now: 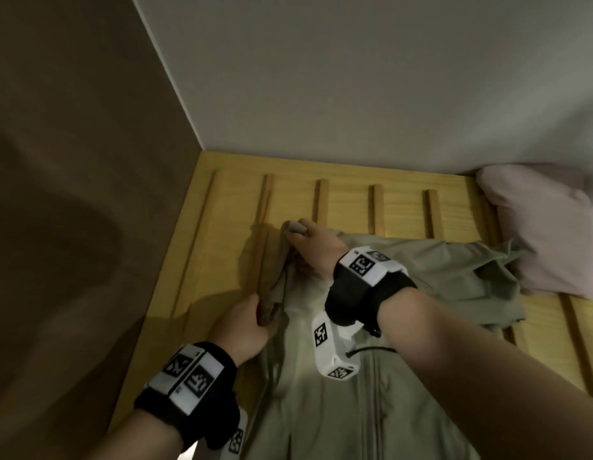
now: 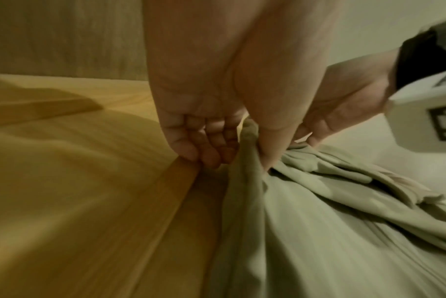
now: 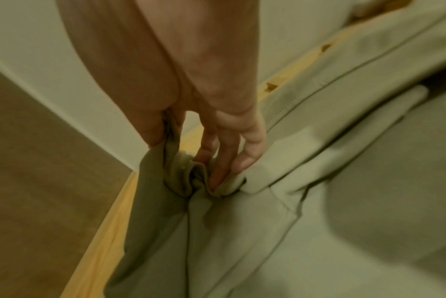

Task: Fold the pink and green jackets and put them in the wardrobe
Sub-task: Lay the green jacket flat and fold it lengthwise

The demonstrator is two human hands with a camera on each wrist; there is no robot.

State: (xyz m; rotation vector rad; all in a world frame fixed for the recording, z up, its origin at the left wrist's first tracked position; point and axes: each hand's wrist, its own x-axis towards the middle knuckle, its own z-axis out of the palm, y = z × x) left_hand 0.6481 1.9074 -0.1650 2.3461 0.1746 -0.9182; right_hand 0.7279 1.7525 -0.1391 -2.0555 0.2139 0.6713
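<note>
A person leans over a slatted wooden bed base, both forearms reaching in from 6 o'clock. Each wrist wears a black band with a white block printed in black-and-white square markers.

Nearest, the green jacket lies spread on the slats, its zip running toward 6 o'clock. It fills the lower middle of the head view and reaches toward 2 o'clock, where its fabric bunches in folds.

At about 8 o'clock from the jacket's middle, the left hand grips the jacket's left edge. The left wrist view shows the thumb pressed onto a raised ridge of green cloth, with the fingers curled on the ridge's other side, just above a wooden slat.

Further on, at about 11 o'clock, the right hand crosses over the jacket and pinches a gathered bit of the same edge. In the right wrist view the cloth is caught between thumb and fingers, the fabric hanging in creases below.

At 2 o'clock, the pink jacket sits in a soft heap on the slats, touching the green jacket's far corner.

Beyond, a pale wall meets a brown wall in a corner at 11 o'clock.
</note>
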